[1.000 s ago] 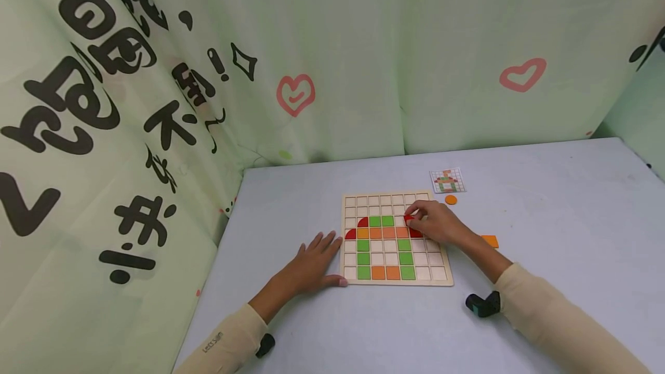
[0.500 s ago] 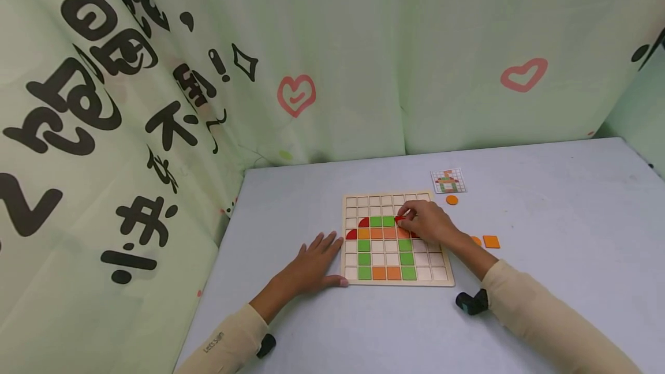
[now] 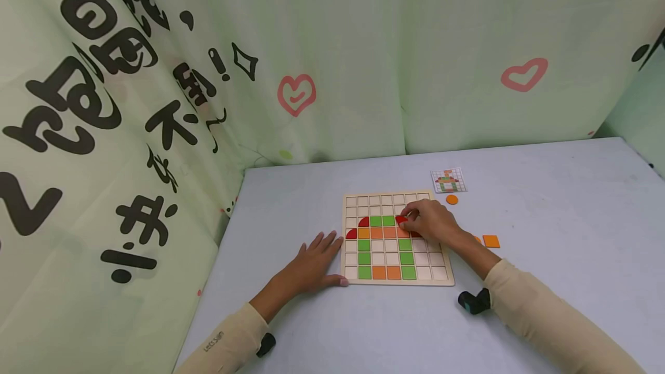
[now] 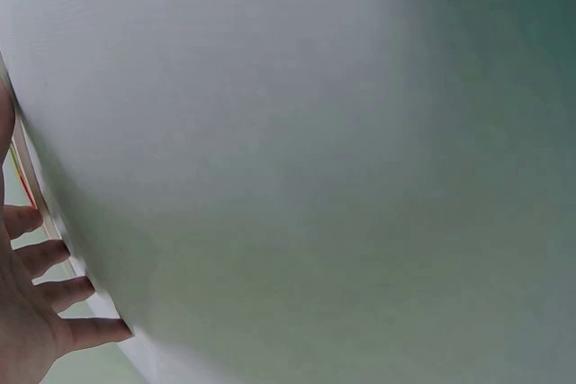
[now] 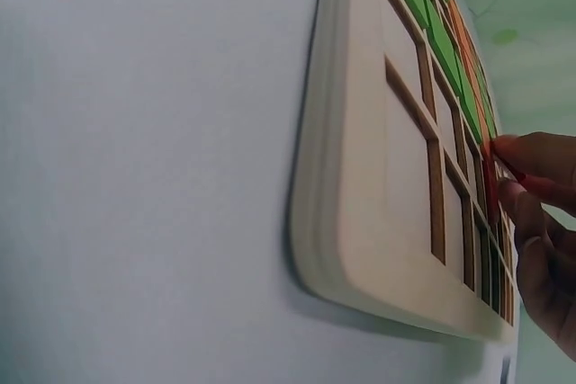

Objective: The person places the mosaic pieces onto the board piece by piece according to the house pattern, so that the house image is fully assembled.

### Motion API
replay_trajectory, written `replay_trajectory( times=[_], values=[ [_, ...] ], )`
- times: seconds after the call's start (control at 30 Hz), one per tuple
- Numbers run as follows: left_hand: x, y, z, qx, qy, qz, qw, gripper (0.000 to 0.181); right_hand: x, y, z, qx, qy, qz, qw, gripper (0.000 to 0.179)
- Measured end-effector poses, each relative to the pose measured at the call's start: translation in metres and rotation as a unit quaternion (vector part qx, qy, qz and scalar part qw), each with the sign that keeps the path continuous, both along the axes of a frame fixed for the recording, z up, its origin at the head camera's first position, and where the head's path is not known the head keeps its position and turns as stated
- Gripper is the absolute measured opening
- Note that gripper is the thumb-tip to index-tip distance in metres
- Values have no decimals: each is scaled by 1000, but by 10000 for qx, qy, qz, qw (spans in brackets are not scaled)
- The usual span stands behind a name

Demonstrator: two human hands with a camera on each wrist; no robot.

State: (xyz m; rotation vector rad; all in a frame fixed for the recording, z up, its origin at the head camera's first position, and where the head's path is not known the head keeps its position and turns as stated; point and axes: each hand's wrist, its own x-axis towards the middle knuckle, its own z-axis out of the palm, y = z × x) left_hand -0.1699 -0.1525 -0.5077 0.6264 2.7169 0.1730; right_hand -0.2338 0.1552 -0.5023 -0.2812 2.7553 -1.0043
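Observation:
A wooden grid board [image 3: 400, 283] lies on the table, its cells partly filled with green, orange and red tiles. My right hand [image 3: 433, 221] pinches a red tile [image 3: 400, 220] between thumb and fingertips, over the cell just right of two green squares [image 3: 382, 221]. The fingers partly cover this tile, so its full outline is hidden. Another red tile [image 3: 415, 235] shows under the same hand, one row nearer. My left hand [image 3: 314, 264] rests flat with fingers spread, fingertips and thumb at the board's left edge.
A small printed card [image 3: 449, 180] with a coloured grid pattern lies behind the board. An orange disc [image 3: 452, 199] sits in front of it. To the right lies an orange square [image 3: 491, 241], with another orange piece [image 3: 477, 239] half hidden by my right wrist.
My right hand has moved slightly left with the red tile, to the cell beside the green squares. The tile has tilted in the fingers. My left hand has stayed at the board's edge.

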Motion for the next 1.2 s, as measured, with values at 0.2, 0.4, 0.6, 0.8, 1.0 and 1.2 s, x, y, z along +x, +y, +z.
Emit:
replay_trajectory(
  times=[0.2,0.4,0.6,0.8,1.0,1.2],
  values=[
    [0,-1,-1,-12,21,-18,10000,99,0,-2,2,143,158,-65,9998,23],
    [0,0,0,-15,-10,9,10000,99,-2,-4,4,333,227,-68,9992,23],
    [0,0,-1,-40,32,-32,10000,98,-3,-4,6,475,132,-21,9988,25],
    [0,0,0,-40,43,-19,10000,99,-5,-3,5,547,221,9,9983,22],
    [0,0,-1,-81,75,-50,9999,99,-5,-4,5,574,235,61,9981,22],
    [0,0,-2,-72,98,-63,9999,99,-5,-4,6,605,142,49,9981,24]
  ],
)
